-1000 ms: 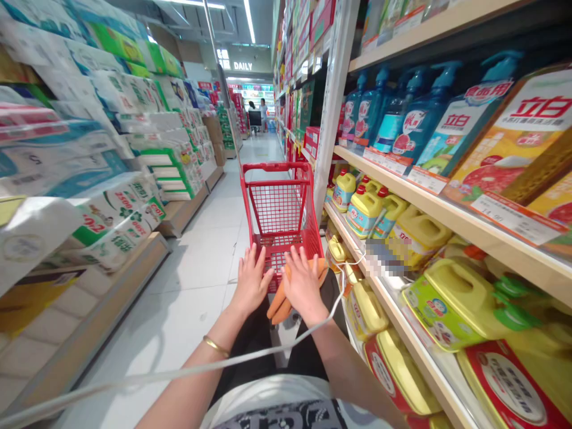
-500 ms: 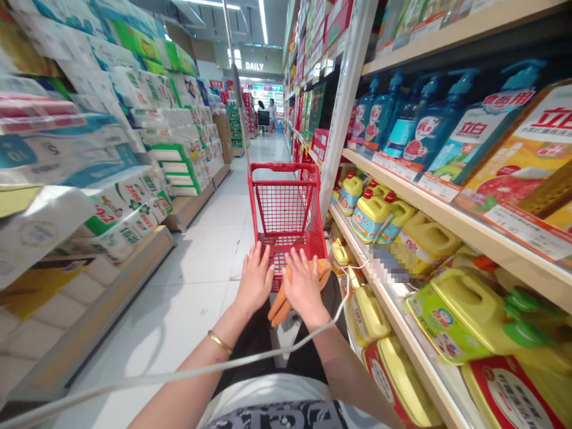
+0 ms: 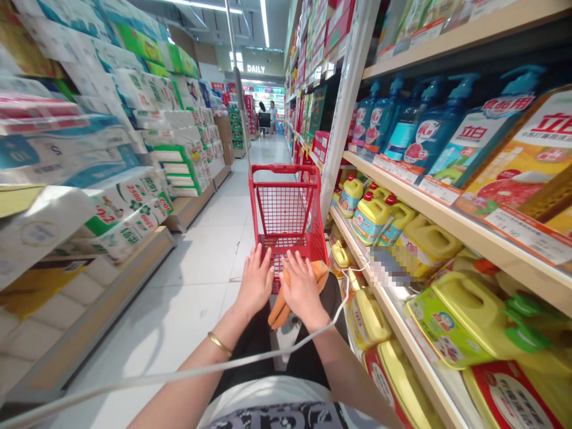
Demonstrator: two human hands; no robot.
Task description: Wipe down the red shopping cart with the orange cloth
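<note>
1. The cart (image 3: 288, 210) is the landmark: a small red one with a wire-mesh basket, standing in the aisle with its far end pointing down the tiled floor (image 3: 196, 280).
2. The left hand (image 3: 255, 282) lies flat on the cart's near edge, fingers spread and straight, not curled round anything. A thin gold bangle (image 3: 219, 344) sits on that wrist.
3. The right hand (image 3: 302, 287) lies just beside it, also flat and open, palm pressing on an orange cloth (image 3: 280, 307) draped over the cart's near edge. The cloth looks soft and folded, and hangs below the hand; it likely pads the grip.
4. Both palms lean on the near end, as one does to push rather than lift.
5. A white cable (image 3: 187, 373) runs from the lower left across the arms towards the shelving right of the cart.
6. Right of the cart, wooden shelves (image 3: 451, 217) carry yellow plastic jugs (image 3: 370, 217) with red caps and moulded handles; above them stand blue pump bottles (image 3: 402, 128).
7. Left of the cart, soft plastic-wrapped tissue packs (image 3: 129, 205) are stacked high.
8. Beyond the cart, far down the aisle, stand small figures, too small to describe.
</note>
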